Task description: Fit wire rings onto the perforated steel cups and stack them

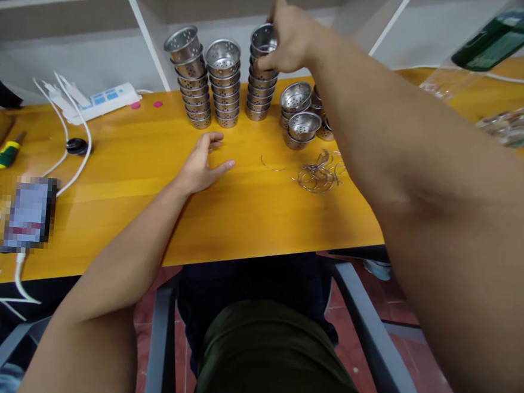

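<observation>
My right hand (291, 42) reaches to the back of the table, thumb and fingers around the top perforated metal cup (263, 39) of a tall stack (259, 93). Its fingertips on the far side are partly hidden. To the left stand two more tall stacks of the same cups, a leaning one (193, 84) and a straighter one (225, 86). My left hand (201, 163) rests on the table in front of them, fingers apart, holding nothing. Shorter cup groups (303, 127) stand right of the gripped stack, partly behind my right forearm.
Thin curved metal wires (318, 173) lie tangled in front of the short cups. At left are a power strip (109, 102), white cables, a phone (30, 213) and a screwdriver (7, 153). Shelf dividers rise behind. A plastic bag (518, 126) lies at right.
</observation>
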{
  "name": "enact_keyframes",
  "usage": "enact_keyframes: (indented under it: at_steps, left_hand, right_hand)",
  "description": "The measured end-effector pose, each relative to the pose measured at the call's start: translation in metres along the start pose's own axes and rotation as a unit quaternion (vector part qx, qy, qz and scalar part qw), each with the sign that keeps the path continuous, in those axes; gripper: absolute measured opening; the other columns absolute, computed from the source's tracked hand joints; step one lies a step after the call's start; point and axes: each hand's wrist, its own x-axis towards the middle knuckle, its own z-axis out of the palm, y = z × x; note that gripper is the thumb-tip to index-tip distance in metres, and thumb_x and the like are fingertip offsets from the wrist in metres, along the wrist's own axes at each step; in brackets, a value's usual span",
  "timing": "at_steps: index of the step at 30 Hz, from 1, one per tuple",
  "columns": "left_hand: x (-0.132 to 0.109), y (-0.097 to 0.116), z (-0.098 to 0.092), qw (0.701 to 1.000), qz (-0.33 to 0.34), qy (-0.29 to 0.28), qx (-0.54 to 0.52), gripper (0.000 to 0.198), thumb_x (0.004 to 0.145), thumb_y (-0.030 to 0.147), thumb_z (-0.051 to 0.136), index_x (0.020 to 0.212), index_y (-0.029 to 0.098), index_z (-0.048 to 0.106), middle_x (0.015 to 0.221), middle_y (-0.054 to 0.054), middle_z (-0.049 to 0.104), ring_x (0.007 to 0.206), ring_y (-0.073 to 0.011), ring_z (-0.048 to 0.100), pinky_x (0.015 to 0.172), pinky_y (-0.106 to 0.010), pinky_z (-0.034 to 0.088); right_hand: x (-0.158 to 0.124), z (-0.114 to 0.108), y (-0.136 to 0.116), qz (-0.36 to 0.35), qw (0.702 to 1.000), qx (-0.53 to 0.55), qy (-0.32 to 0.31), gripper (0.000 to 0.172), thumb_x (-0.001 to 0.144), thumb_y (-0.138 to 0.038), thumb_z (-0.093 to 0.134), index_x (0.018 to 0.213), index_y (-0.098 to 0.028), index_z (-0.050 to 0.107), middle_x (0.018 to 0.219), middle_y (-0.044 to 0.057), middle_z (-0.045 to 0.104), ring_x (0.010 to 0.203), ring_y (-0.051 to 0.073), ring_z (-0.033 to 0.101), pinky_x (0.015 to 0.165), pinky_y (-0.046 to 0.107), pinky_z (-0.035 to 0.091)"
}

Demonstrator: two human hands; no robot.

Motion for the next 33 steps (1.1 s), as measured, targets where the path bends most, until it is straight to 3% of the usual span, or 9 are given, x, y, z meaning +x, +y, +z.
enact_keyframes:
  at_steps: [10,17,19,22,29,31,33]
  left_hand:
    - [0.0,0.0,0.001,1.0,-0.012,0.007,-0.012,0.087,0.101,0.06,0.107,0.169,0.025,0.066,0.178,-0.022,0.076,0.158,-0.0413,0.082,0.141,-0.065,0.069]
    - [-0.001,0.006,0.0,1.0,-0.009,-0.007,0.001,0.08,0.105,0.054,0.102,0.168,0.023,0.065,0.178,-0.023,0.076,0.16,-0.0401,0.082,0.143,-0.062,0.069]
    - [0.0,0.005,0.0,1.0,-0.003,-0.005,0.003,0.079,0.104,0.052,0.103,0.167,0.024,0.066,0.176,-0.023,0.077,0.158,-0.0404,0.083,0.141,-0.062,0.07]
    - [0.0,0.002,0.001,1.0,0.01,0.002,0.003,0.077,0.104,0.051,0.104,0.166,0.024,0.067,0.171,-0.022,0.079,0.155,-0.0401,0.085,0.139,-0.062,0.072]
    - [0.0,-0.005,0.001,0.999,0.036,-0.001,0.003,0.075,0.107,0.049,0.103,0.169,0.025,0.067,0.167,-0.02,0.079,0.154,-0.039,0.084,0.139,-0.061,0.071]
    - [0.0,-0.006,0.002,0.999,0.041,0.0,0.001,0.075,0.107,0.049,0.103,0.169,0.025,0.067,0.166,-0.019,0.079,0.153,-0.0386,0.084,0.139,-0.06,0.071]
    - [0.0,-0.006,0.002,0.999,0.045,0.002,0.0,0.074,0.107,0.049,0.102,0.169,0.025,0.067,0.166,-0.019,0.079,0.153,-0.0385,0.084,0.138,-0.06,0.072]
  right_hand:
    - [0.006,-0.006,0.003,0.0,1.0,-0.021,-0.006,0.107,0.115,-0.031,0.107,0.19,0.017,0.047,0.191,0.04,0.063,0.183,0.052,0.062,0.153,0.053,0.05]
    - [0.009,0.006,0.003,-0.012,1.0,-0.006,0.009,0.097,0.118,-0.022,0.1,0.189,0.019,0.048,0.187,0.046,0.062,0.179,0.057,0.065,0.15,0.057,0.053]
    - [0.009,0.01,0.002,-0.017,1.0,-0.019,0.007,0.097,0.121,-0.029,0.099,0.19,0.018,0.05,0.19,0.047,0.057,0.182,0.059,0.061,0.153,0.059,0.05]
    - [0.013,0.012,0.002,-0.017,0.999,-0.044,-0.004,0.112,0.117,-0.044,0.105,0.191,0.018,0.048,0.195,0.048,0.051,0.187,0.061,0.053,0.158,0.058,0.043]
    - [0.028,0.01,0.005,-0.006,0.998,-0.064,-0.007,0.132,0.098,-0.06,0.107,0.186,0.02,0.049,0.187,0.044,0.063,0.18,0.057,0.062,0.147,0.056,0.05]
    - [0.029,0.01,0.002,-0.003,0.998,-0.067,-0.005,0.132,0.095,-0.058,0.109,0.184,0.021,0.051,0.186,0.043,0.065,0.18,0.054,0.063,0.146,0.054,0.05]
    - [0.029,0.01,0.001,-0.003,0.998,-0.067,-0.004,0.123,0.092,-0.059,0.11,0.174,0.019,0.062,0.18,0.039,0.072,0.175,0.052,0.069,0.142,0.055,0.053]
